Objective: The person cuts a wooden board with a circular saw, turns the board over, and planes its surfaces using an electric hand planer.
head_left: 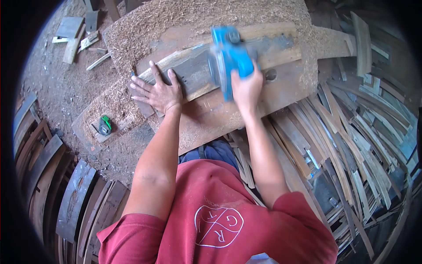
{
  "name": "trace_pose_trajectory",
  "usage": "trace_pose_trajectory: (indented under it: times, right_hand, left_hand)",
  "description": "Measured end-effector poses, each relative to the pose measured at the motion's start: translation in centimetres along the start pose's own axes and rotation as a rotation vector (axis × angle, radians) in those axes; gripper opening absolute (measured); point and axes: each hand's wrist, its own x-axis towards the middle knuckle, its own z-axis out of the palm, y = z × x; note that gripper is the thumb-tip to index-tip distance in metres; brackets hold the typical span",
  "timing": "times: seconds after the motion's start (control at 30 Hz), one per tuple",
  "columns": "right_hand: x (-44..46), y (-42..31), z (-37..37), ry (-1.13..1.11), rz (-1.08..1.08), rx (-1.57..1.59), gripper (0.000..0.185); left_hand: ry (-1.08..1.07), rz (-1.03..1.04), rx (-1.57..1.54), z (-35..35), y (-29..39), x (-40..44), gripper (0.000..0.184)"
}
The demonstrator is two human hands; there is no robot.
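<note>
A curved wooden plank lies across a work board strewn with shavings. My left hand rests on the plank's left end, fingers spread flat. Around the handle of a blue power tool, which looks like a planer, my right hand is closed. The tool sits across the middle of the plank and is slightly blurred. The plank's surface is grey and weathered to the left of the tool and paler along its top edge and right part.
A green and black tape measure lies at the board's lower left. Wood shavings cover the board's far side. Curved boards stand at the lower left, and many thin strips are piled at the right. Offcuts lie at the upper left.
</note>
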Motion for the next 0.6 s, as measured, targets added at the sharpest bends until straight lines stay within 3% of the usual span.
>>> trace_pose_trajectory:
  times: [0.07,0.23,0.33,0.43,0.5,0.6]
  right_hand:
    - [5.8,-1.8,2.2,0.087,-0.098,-0.035,0.023]
    - [8.9,-3.1,3.2,0.094,-0.068,-0.060,0.026]
    - [1.6,-1.4,1.3,0.026,-0.090,0.080,0.029]
    - [-9.4,1.6,-1.1,-0.067,0.054,0.022,0.048]
    - [-14.6,3.7,-1.9,-0.057,0.000,-0.017,0.062]
    - [-13.1,2.4,-0.9,-0.029,0.007,-0.068,0.060]
  left_hand:
    - [0.000,0.007,0.032,0.3,-0.1,0.0,0.074]
    - [0.013,0.014,0.007,0.1,0.0,-0.1,0.073]
    - [0.004,-0.005,-0.008,0.2,-0.1,0.1,0.072]
    - [-0.016,-0.012,-0.003,0.0,0.0,0.1,0.070]
    - [-0.027,-0.027,-0.004,-0.3,0.2,0.1,0.070]
    - [-0.032,-0.034,0.011,-0.1,0.3,0.1,0.069]
